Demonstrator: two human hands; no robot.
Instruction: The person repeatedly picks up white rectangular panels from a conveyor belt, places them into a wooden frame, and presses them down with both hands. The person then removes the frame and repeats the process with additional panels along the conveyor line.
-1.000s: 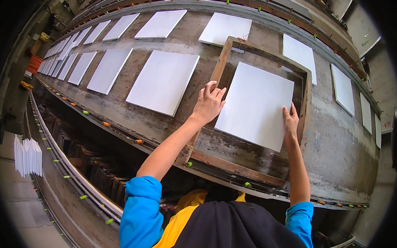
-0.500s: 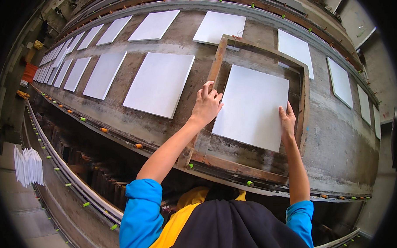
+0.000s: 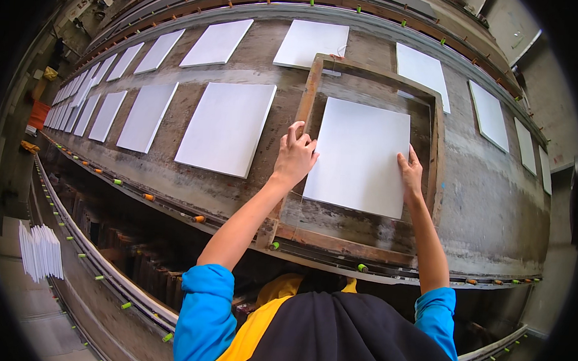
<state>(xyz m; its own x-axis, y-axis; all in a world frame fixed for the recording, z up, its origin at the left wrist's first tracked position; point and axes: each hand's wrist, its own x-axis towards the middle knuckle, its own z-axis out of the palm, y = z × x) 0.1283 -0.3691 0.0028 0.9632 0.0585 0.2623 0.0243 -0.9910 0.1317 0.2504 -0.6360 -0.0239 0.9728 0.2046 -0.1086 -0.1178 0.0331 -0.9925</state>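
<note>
A flat white rectangular panel (image 3: 358, 159) lies inside the outline of a worn wooden frame (image 3: 437, 154) on the long table; I cannot tell whether it is one board or stacked sheets. At its left edge is my left hand (image 3: 295, 156), fingers curled close to the frame's left bar, thumb side against the panel. My right hand (image 3: 411, 175) grips the right edge, its thumb on top and fingers along the side. The hands hold the panel from opposite sides. A thin string hangs at the frame's far left corner.
Similar white panels (image 3: 226, 128) lie in two rows along the stained table (image 3: 491, 219). Green and orange pegs (image 3: 275, 245) line its edge rails. Several white sheets (image 3: 41, 253) stand bunched at lower left. A dark gap runs below the table's near edge.
The whole view has shifted slightly, so table, frame and panels sit a little further left. Both hands stay at the panel's sides with almost no change of grip.
</note>
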